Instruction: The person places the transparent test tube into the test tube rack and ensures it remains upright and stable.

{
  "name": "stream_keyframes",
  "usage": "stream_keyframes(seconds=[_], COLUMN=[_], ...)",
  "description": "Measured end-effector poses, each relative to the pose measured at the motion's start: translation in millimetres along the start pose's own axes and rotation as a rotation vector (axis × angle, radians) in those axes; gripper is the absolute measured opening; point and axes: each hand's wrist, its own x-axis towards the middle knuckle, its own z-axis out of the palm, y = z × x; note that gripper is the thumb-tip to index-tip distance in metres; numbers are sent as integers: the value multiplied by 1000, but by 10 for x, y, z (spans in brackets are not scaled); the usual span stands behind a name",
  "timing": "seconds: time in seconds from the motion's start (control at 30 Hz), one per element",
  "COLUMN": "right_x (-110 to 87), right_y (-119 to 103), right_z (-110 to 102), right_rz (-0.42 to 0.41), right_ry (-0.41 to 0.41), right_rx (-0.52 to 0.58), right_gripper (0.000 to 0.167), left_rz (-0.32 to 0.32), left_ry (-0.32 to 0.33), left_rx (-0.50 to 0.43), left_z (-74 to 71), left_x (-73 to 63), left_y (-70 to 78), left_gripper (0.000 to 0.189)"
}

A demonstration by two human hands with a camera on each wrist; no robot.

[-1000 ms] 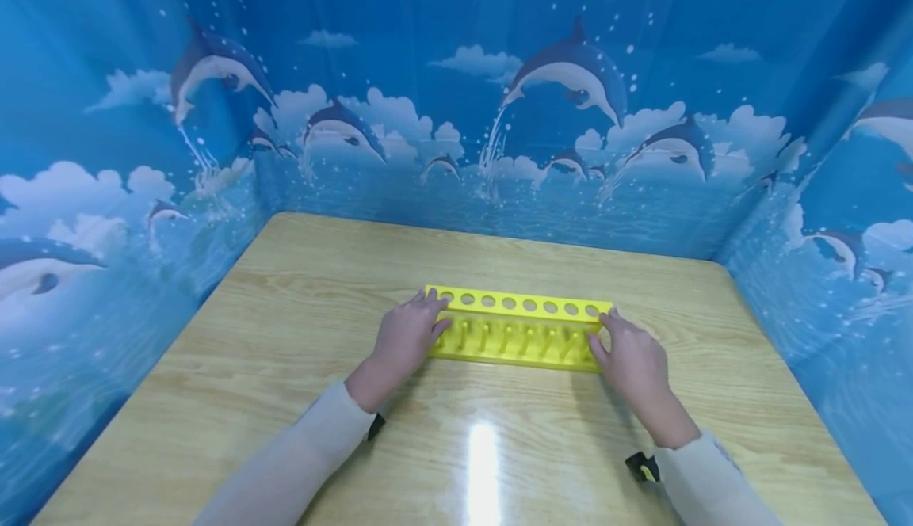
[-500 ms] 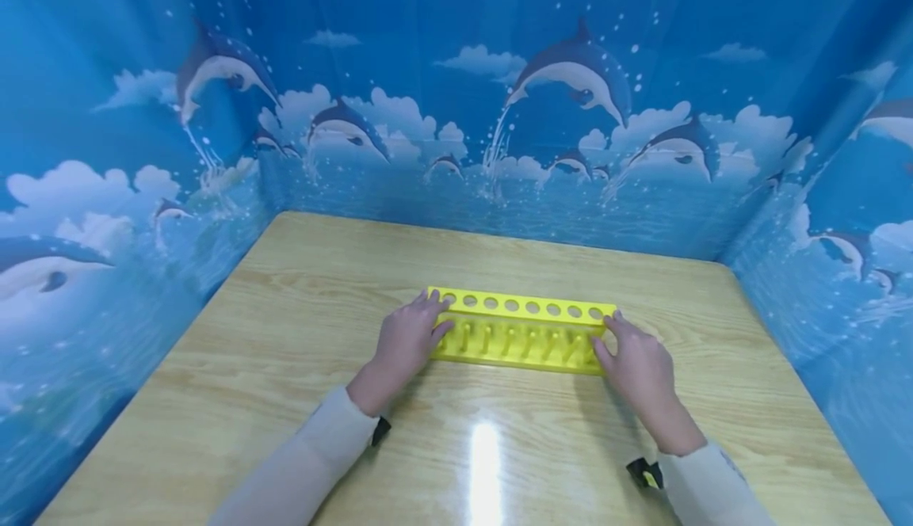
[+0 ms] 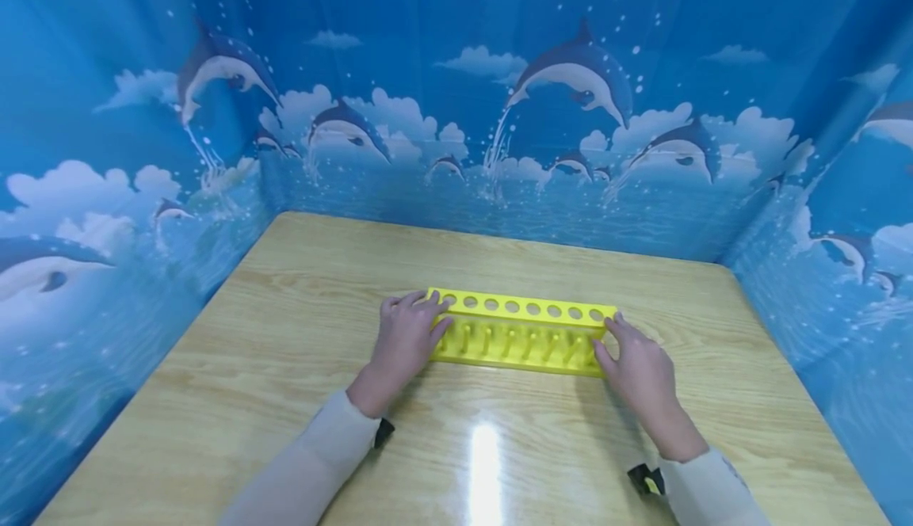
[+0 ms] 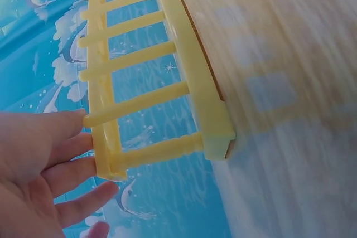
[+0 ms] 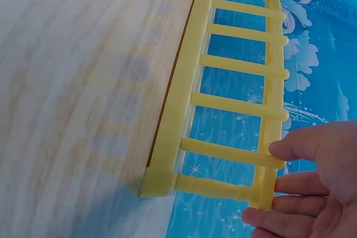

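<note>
A yellow plastic test tube rack stands on the table, a row of round holes along its top and a row of pegs below. At its left end, my left hand grips the upper rail between thumb and fingers. The left wrist view shows that thumb against a peg tip. My right hand holds the opposite end in the same way. In the right wrist view the right thumb lies near the last pegs, with fingers around the end post. No tubes sit in the rack.
The wood-grain table extends around the rack on all sides. A blue curtain printed with dolphins hangs behind it and along both sides. Black straps with small devices show at the wrists.
The left hand's outer fingers have spread and risen a little. The rack and right hand have shifted only very slightly in the head view, along with the background.
</note>
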Motion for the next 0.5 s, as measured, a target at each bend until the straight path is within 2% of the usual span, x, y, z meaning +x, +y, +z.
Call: stream_keyframes(seconds=[0.3,0.5], right_x=[-5,0], right_y=[7,31], right_z=[-12,6], right_rz=[18,9], right_ry=[-18,7], right_rx=[18,28], right_gripper=[42,41], left_rz=[-44,-101], left_ry=[25,-4], left_rx=[-111,-190], left_z=[60,76], left_x=[-11,8], left_y=[-34,-43], left_gripper=[32,32])
